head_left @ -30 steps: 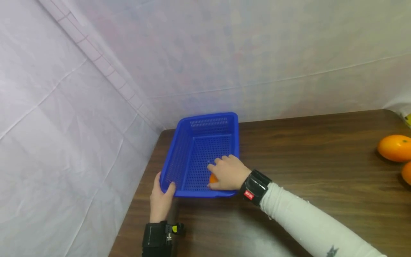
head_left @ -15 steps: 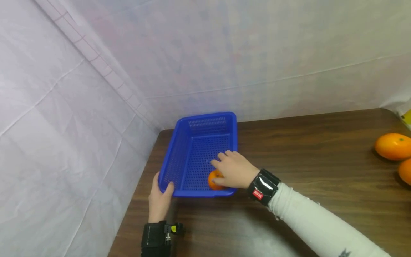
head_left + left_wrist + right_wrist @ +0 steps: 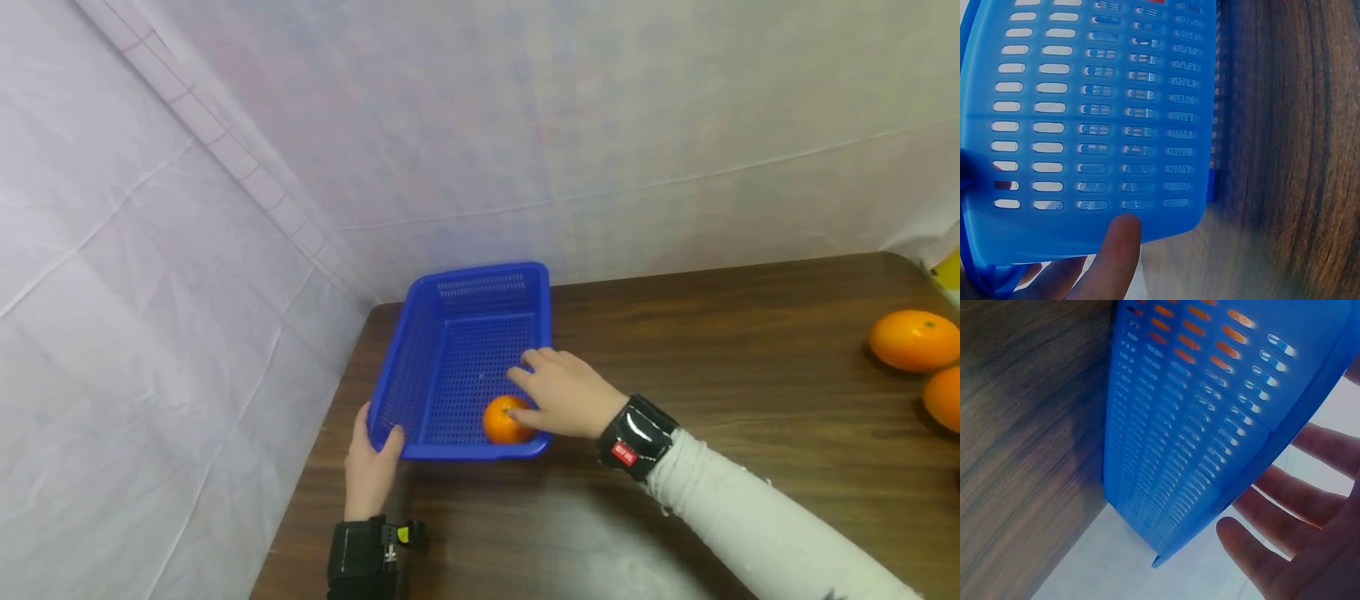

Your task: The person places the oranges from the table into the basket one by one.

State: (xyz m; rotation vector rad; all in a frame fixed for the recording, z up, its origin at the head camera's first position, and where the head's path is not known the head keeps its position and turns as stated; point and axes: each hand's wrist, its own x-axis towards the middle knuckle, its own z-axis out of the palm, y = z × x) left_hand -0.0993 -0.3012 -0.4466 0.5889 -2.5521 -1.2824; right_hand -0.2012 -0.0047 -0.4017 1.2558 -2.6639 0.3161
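A blue plastic basket with slotted walls stands at the left of the table. My left hand grips its near left corner, thumb over the rim. In the left wrist view, fingers lie against the outside of the basket wall. Inside the near right corner sits an orange. My right hand hovers over the right rim with its fingers spread, its thumb tip over or against the orange. From the right wrist, orange colour shows through the basket slots, and the hand's fingers are loosely bent above the rim.
Two more orange fruits, a whole one and one cut by the frame edge, lie at the table's right. A white sheet hangs along the left and back. Something yellow shows at the far right edge.
My right hand has let go of the orange and drawn back to the right, uncovering it in the basket. The left hand keeps its hold on the corner.
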